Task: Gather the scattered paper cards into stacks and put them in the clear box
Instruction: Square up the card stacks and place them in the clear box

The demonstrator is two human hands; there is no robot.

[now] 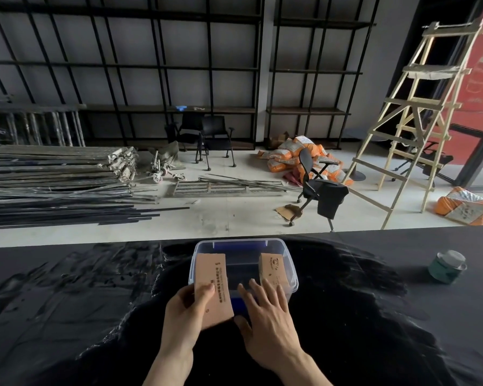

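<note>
I'm seeing the left hand [184, 307] gripping a stack of tan paper cards [213, 285] over the clear plastic box [290, 263]; the right hand [265, 310] is lying open-fingered at the box's near rim.

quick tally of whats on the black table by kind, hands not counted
brown paper card stacks: 2, one held by the left hand over the box's left side, one standing inside at the right
clear box: 1
green tape roll: 1
total: 4
</note>
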